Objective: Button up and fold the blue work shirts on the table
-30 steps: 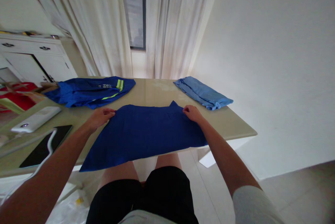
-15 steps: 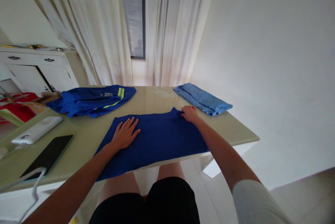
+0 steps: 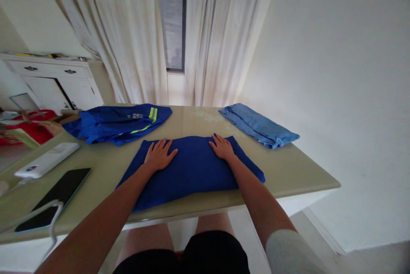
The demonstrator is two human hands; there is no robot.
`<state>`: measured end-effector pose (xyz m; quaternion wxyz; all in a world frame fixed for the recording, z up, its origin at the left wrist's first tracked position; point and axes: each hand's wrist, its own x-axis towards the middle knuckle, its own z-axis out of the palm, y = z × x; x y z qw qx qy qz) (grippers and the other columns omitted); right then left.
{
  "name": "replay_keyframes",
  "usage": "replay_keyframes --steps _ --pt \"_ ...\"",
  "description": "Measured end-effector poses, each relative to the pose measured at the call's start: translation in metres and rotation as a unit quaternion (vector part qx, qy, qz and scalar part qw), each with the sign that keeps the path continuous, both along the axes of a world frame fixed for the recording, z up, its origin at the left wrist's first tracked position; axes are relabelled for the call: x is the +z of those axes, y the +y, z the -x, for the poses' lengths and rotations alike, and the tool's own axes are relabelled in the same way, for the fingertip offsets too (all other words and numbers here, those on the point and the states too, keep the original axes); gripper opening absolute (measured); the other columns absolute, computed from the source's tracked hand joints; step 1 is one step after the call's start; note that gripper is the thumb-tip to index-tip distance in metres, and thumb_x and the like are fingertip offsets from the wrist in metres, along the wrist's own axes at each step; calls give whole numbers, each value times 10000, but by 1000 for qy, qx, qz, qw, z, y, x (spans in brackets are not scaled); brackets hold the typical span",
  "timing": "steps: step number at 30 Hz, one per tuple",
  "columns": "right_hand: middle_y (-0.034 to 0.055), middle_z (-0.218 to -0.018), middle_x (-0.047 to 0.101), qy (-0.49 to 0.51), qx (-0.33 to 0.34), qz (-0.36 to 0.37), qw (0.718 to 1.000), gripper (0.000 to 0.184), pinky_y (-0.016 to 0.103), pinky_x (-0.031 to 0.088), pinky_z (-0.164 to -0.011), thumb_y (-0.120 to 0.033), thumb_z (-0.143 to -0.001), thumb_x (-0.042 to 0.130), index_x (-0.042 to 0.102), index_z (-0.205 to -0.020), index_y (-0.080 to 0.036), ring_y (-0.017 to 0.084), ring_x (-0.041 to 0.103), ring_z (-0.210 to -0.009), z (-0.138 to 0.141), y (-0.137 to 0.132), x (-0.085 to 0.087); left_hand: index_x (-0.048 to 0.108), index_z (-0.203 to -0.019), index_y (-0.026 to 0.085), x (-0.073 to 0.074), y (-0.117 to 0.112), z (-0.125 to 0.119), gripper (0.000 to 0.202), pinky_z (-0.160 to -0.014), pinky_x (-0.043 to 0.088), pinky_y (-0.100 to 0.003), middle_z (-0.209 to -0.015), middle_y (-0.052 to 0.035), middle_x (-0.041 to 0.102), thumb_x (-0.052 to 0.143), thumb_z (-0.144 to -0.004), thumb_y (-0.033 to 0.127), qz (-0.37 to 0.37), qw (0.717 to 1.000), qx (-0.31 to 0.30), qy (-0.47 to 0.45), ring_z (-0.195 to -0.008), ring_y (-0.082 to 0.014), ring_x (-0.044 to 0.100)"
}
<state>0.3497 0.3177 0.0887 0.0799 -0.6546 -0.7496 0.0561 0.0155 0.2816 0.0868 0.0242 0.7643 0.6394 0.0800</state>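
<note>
A dark blue folded piece of cloth [image 3: 195,167], apparently a garment, lies flat along the table's near edge. My left hand [image 3: 159,154] rests on its upper left part, palm down with the fingers spread. On the upper right part lies my right hand [image 3: 222,147], also flat, fingers stretched out. Neither hand grips the fabric. Both forearms cross over the cloth and hide some of its lower area. What kind of garment it is cannot be made out.
A blue garment with reflective stripes [image 3: 118,122] lies at the back left. At the back right is a folded light blue garment [image 3: 258,124]. A white device [image 3: 48,161], a black phone [image 3: 57,197] and a white cable [image 3: 54,218] occupy the left side of the table [image 3: 297,171].
My right hand has let go of the cloth's upper right corner and now lies flat on it, further left. The cloth's front edge has shifted back onto the table.
</note>
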Motion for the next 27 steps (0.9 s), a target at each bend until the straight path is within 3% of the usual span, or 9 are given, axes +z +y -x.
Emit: replay_keyframes --steps 5,10,12,15,16,18,20,23,27 --pt "135 -1692 290 -17 -20 59 998 708 473 208 -1249 -616 -1061 261 365 -1614 -187 298 308 -1544 7 12 11 353 -1620 198 -1 9 2 787 -1257 188 -582 -1698 -139 293 238 -1003 675 17 1000 -10 11 -1566 -332 271" --pt "91 -1706 264 9 -25 -7 1000 675 454 142 -1273 -605 -1074 244 368 -1615 -221 251 228 -1577 17 -4 3 434 -1570 125 3 -5 2 664 -1261 234 -505 -1652 -150 391 251 -1039 480 -50 999 -12 -6 -1526 -301 362" --pt "94 -1675 345 27 -19 -23 999 625 415 173 -1269 -548 -1080 288 418 -1588 -207 233 289 -1555 15 -17 1 433 -1571 124 3 -21 9 639 -1251 259 -490 -1658 -144 384 258 -1035 426 -50 998 -24 -6 -1529 -303 354" --pt "128 -1604 460 47 -47 -57 996 570 376 253 -1237 -470 -1064 382 495 -1529 -160 244 399 -1492 -3 -47 2 398 -1598 194 -2 -58 33 666 -1229 287 -499 -1688 -120 332 299 -1017 503 -35 999 -36 -1 -1535 -329 334" --pt "152 -1590 471 46 -74 -66 994 583 387 278 -1223 -471 -1050 422 501 -1520 -135 269 420 -1474 -12 -61 2 398 -1598 202 -5 -72 44 693 -1212 305 -516 -1677 -137 347 308 -1005 548 -38 999 -1 -4 -1512 -348 369" --pt "214 -1556 485 36 -139 -66 987 687 438 329 -1185 -532 -1009 503 473 -1525 -80 336 460 -1433 -33 -93 1 396 -1586 115 -11 -97 66 828 -1159 349 -580 -1598 -232 436 325 -960 653 -55 990 127 -13 -1446 -416 434" --pt "260 -1489 531 30 -197 -59 978 789 478 380 -1133 -613 -964 556 465 -1515 -56 383 516 -1368 -53 -128 0 472 -1513 48 -16 -114 83 910 -1107 377 -635 -1528 -281 490 337 -911 717 -68 979 190 -19 -1407 -481 441" --pt "273 -1394 595 22 -241 -51 969 761 477 422 -1083 -636 -912 636 553 -1421 -76 397 569 -1299 -73 -164 8 579 -1383 31 -14 -118 89 801 -1119 389 -609 -1494 -280 523 375 -900 637 -48 984 160 -62 -1396 -468 460" --pt "254 -1262 682 95 -232 -3 968 636 432 474 -1032 -564 -850 761 657 -1267 -95 386 621 -1249 -76 -161 30 670 -1209 104 10 -100 72 560 -1156 425 -482 -1369 -223 652 626 -779 460 32 970 101 -220 -1296 -364 597"
